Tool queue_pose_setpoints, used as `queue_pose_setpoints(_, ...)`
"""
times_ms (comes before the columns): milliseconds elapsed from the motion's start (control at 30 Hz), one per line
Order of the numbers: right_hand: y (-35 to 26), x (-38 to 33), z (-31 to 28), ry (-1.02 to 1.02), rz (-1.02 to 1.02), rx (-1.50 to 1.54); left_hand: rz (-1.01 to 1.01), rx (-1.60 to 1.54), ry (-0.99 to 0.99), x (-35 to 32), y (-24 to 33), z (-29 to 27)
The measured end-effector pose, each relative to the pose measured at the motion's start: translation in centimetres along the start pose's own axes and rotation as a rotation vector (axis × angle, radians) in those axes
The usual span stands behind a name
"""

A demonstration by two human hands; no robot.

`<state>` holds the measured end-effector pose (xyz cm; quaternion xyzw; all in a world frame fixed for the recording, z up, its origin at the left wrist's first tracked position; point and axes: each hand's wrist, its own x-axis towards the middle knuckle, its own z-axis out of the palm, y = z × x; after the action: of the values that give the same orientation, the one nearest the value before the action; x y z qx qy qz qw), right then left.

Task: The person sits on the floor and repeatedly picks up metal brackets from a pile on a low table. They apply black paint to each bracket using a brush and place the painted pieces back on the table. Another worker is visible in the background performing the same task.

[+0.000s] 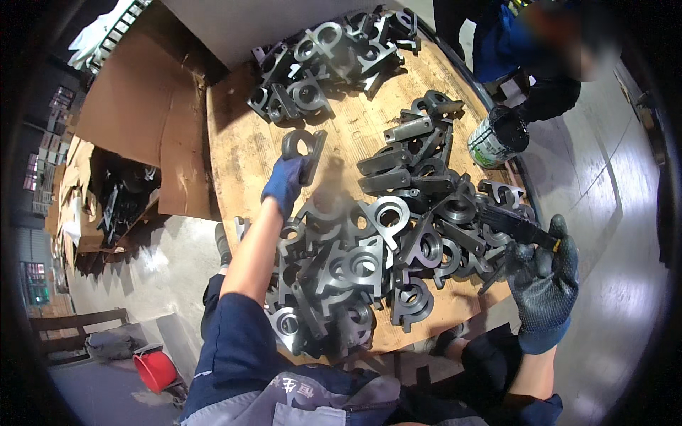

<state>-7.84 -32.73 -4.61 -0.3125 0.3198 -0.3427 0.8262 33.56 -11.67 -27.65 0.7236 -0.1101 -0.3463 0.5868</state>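
The work looked to be partway through: loose metal brackets lay in separate groups on the wooden worktop [231, 160], and one was in hand. A far heap [327, 60], mostly pale and shiny, sat against the far edge, while a large near heap [362, 263] spread toward the person's body, mixing light and dark pieces. On the right, a row of darker brackets [408, 156] ran into that near heap. Nothing showed for certain which group was finished and which was left, though the many pieces lying in no clear order suggested that much remained. The left hand [281, 186], in a blue glove, was closed around the lower side of a ring-shaped bracket [305, 153], its round hole facing up, over the bare wood between the far and near heaps; whether the bracket touched the worktop could not be told. The right hand [544, 284], in a dark textured glove, was partly curled at the near right, its fingers seeming to pinch the end of a dark bar [517, 226] with a yellow mark, which reached left over the edge of the near heap. Whether the bar was a tool or a workpiece was unclear. Farther off, a can [490, 142] with a dark inside stood at the right edge, beside a co-worker's dark sleeve [554, 99].
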Motion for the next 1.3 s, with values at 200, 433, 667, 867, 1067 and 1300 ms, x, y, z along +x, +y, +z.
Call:
queue_pose_setpoints(200,-0.4,-2.7,0.4,-0.120,0.022,0.077,0.366,-0.303,0.178,-18.9,12.8,5.0)
queue_pose_setpoints(433,0.6,-6.4,3.2,-0.498,-0.338,-0.467,-0.056,-0.584,-0.160,-33.8,12.2,8.6)
queue_pose_setpoints(667,0.6,-10.1,4.8,-0.712,-0.234,-0.559,-0.079,-0.553,-0.092,-39.9,12.2,9.4)
queue_pose_setpoints(867,2.3,-11.3,5.2,-0.643,0.047,-0.313,0.094,-0.134,0.020,-41.8,12.3,9.4)
queue_pose_setpoints(1067,2.2,-11.6,4.4,-0.662,0.051,-0.363,0.181,0.105,0.078,-42.8,13.0,10.2)
queue_pose_setpoints(1300,1.8,-12.0,5.2,-0.776,0.006,-0.378,0.483,0.181,0.133,-42.5,12.7,10.7)
